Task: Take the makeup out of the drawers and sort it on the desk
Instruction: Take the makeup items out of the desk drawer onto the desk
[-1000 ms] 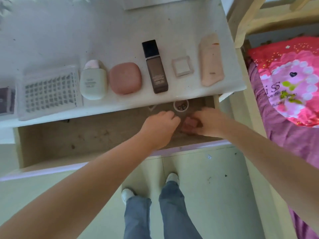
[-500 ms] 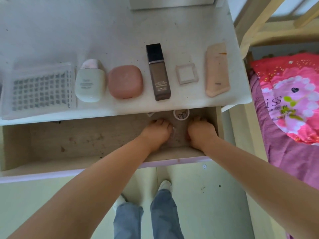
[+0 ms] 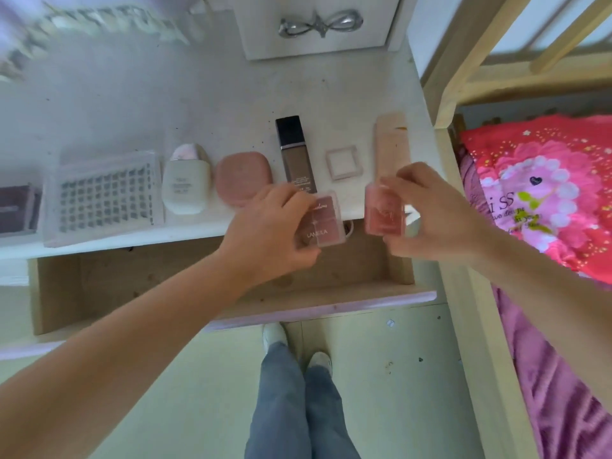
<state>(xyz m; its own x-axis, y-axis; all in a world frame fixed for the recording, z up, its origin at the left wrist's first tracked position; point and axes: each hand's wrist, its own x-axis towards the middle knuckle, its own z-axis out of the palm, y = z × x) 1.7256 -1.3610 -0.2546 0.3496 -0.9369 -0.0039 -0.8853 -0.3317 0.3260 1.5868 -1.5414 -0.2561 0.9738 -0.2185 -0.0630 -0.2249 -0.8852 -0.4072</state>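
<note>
**Both hands hold small pink palettes above open drawer**

Left hand grips a small clear-lidded palette with dusty-pink pans and white lettering, fingers curled round its left side, thumb under the near edge. Palette sits in the air over the front edge of the white desk, above the open light-wood drawer.

Right hand pinches a small clear-cased coral-pink blush compact, fingers curled over the top, thumb on the lower right side. Compact is tilted, held just right of the palette, the two apart with a gap between. It hovers over the desk's front right corner.

Laid in a row on the desk, left to right: dark maroon box at the frame edge, clear plastic tray of false lashes in a grid, cream squat bottle with pale pink cap, rounded dusty-pink compact, tall brown foundation bottle with black cap, small white square case, long peach tube partly behind the right hand's fingers.

Drawer shows a bare wood bottom; a small white round item behind the palette is mostly hidden, cannot tell what.

White mirror base with silver bow at the desk's back. Pink floral bedding to the right. Person's jeans and white shoes over pale green floor.
</note>
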